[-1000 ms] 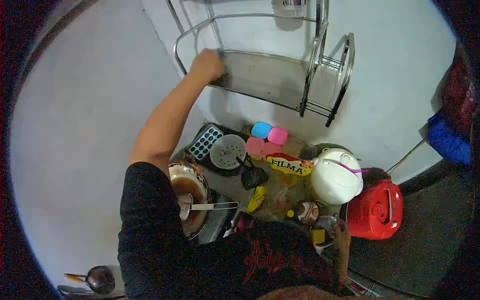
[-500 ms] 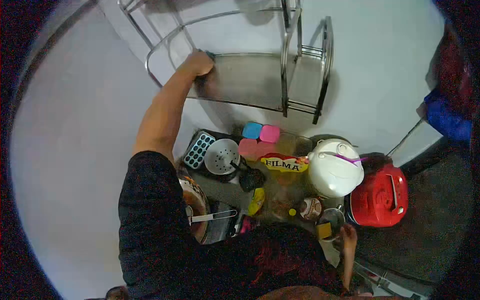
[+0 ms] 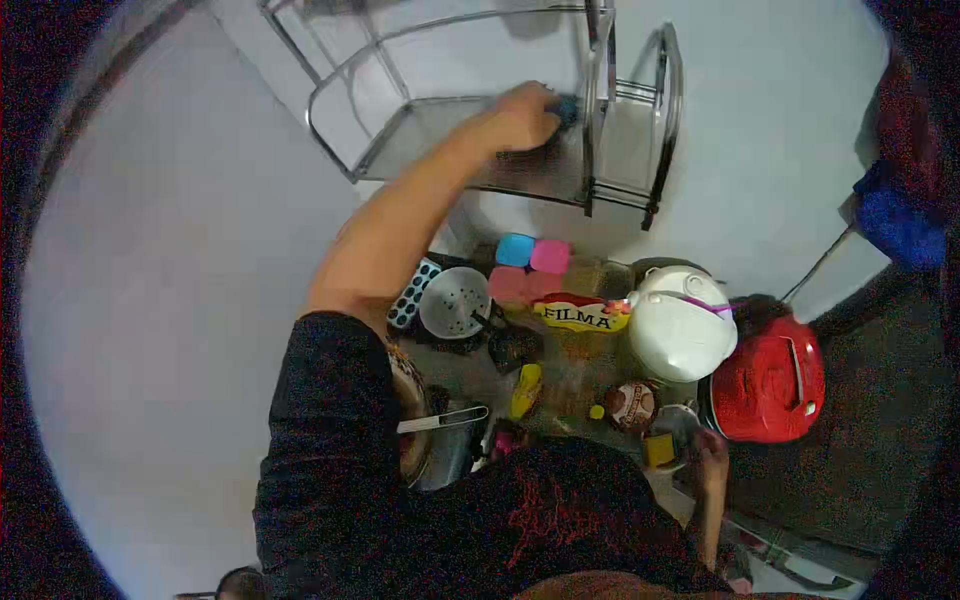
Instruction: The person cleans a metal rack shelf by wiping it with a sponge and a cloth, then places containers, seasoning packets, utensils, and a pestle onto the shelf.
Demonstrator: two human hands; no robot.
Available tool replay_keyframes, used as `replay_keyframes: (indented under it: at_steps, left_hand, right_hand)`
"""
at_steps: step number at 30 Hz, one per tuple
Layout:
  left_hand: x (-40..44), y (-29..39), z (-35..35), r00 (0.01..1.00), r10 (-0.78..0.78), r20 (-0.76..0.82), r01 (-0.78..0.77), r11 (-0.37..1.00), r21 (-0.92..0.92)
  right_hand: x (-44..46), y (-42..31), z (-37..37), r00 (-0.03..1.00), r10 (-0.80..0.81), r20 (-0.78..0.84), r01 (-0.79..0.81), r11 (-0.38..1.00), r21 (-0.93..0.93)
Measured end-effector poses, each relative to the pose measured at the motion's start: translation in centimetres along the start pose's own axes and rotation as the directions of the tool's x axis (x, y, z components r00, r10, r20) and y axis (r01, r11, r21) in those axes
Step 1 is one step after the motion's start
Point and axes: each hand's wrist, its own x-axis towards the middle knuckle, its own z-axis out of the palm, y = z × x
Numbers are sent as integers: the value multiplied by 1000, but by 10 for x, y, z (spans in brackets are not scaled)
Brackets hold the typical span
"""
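My left hand (image 3: pixel 525 117) is closed around a dark blue-green cloth or scrub pad (image 3: pixel 567 110), partly hidden by my fingers. It presses this on the plate of a metal-framed wall shelf (image 3: pixel 440 118), near the right end. Low on the right, my right hand (image 3: pixel 712 455) has its fingers curled at the rim of a round, greyish see-through container (image 3: pixel 683 422). A yellow sponge-like block (image 3: pixel 659 450) sits in that container. The right fingertips are blurred, but they appear to grip the rim.
Below the shelf stand a white colander (image 3: pixel 455 302), an egg-tray-like holder (image 3: pixel 412 295), blue and pink lidded boxes (image 3: pixel 515 249), a FILMA pack (image 3: pixel 582 315), a white rice cooker (image 3: pixel 684 335) and a red one (image 3: pixel 770 385). At left, a long-handled utensil (image 3: pixel 445 418) lies across a pan.
My left hand has slid right along the shelf plate with the blue-green cloth or pad. My right hand stays beside the container. The whole view has shifted slightly.
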Motion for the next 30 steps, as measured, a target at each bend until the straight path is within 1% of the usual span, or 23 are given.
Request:
replay_keyframes:
  at_steps: [1, 2, 3, 4, 6, 7, 8, 9, 11, 12, 13, 14, 15, 17, 18, 19, 21, 23, 25, 27, 28, 29, 30]
  left_hand:
    - [4, -7, 15, 1000, -13, -14, 13, 1000, 3]
    - [14, -16, 30, 999, -7, 34, 5, 999, 53]
    - [17, -21, 34, 997, -1, 81, -8, 995, 103]
    - [11, -17, 20, 998, -5, 70, -2, 995, 105]
    - [-6, -14, -24, 966, 38, 256, -113, 953, 283]
    - [-16, -15, -42, 934, 52, 352, -187, 914, 359]
    - [-34, -30, -47, 979, -50, 198, -13, 952, 306]
    - [-50, -52, -50, 986, -161, 52, 146, 964, 221]
    - [-61, -90, -63, 928, -368, 60, 310, 850, 426]
    - [-63, -86, -68, 934, -352, 62, 295, 857, 423]
    - [-72, -81, -72, 923, -384, 15, 319, 788, 526]
    - [-70, -82, -70, 917, -398, -14, 334, 749, 572]
    - [-69, -84, -68, 910, -412, -43, 349, 707, 614]
    - [-39, -105, -47, 923, -368, 112, 207, 720, 663]
    - [-30, -107, -37, 918, -347, 194, 130, 723, 678]
    - [-26, -94, -29, 916, -348, 197, 131, 726, 675]
    - [-16, -56, -20, 873, -480, -88, 475, 793, 381]
    - [-5, -40, -18, 929, -344, 137, 226, 820, 526]
    - [-3, -14, -18, 961, -175, 214, 116, 958, 262]
    - [-1, -18, 14, 996, 72, 59, -72, 997, -16]
    - [-1, -13, 12, 996, 67, 52, -67, 998, -15]
    - [0, -8, 9, 996, 65, 55, -69, 995, 66]
    - [-1, -4, 4, 996, 58, 61, -66, 987, 143]
  right_hand:
    - [11, -16, 8, 999, -41, 17, 42, 997, -59]
    - [18, -30, 15, 998, -52, 26, 53, 996, -68]
    - [26, -44, 22, 992, -123, 36, 126, 988, -89]
    - [31, -55, 29, 980, -192, 45, 195, 975, -106]
    - [31, -77, 41, 963, -264, 46, 268, 956, -119]
    - [25, -89, 46, 970, -238, 53, 243, 961, -133]
    - [18, -99, 50, 976, -210, 56, 216, 966, -145]
    - [12, -101, 52, 982, -179, 53, 186, 971, -154]
    - [10, -82, 41, 990, -134, 43, 140, 969, -205]
    - [8, -71, 35, 995, -87, 53, 98, 959, -267]
    - [6, -60, 29, 997, -40, 67, 60, 942, -331]
    - [2, -52, 25, 997, -45, 61, 63, 941, -333]
    - [-5, -46, 23, 999, -26, 45, 37, 967, -251]
    - [-11, -42, 23, 1000, 13, 22, -11, 997, -81]
    - [-16, -52, 27, 1000, 13, 20, -12, 996, -84]
    - [-24, -72, 32, 998, 58, 8, -58, 996, -68]
    - [-31, -105, 40, 990, 144, -2, -144, 989, -38]
    - [-25, -110, 45, 987, 156, 34, -155, 987, -53]
    - [-17, -114, 54, 981, 176, 84, -170, 983, -67]
    - [-5, -100, 62, 988, 109, 110, -98, 990, -101]
    - [0, -92, 63, 990, 50, 129, -32, 990, -136]
    - [7, -86, 62, 989, -10, 150, 36, 985, -171]
    - [9, -89, 61, 988, -12, 156, 41, 983, -180]
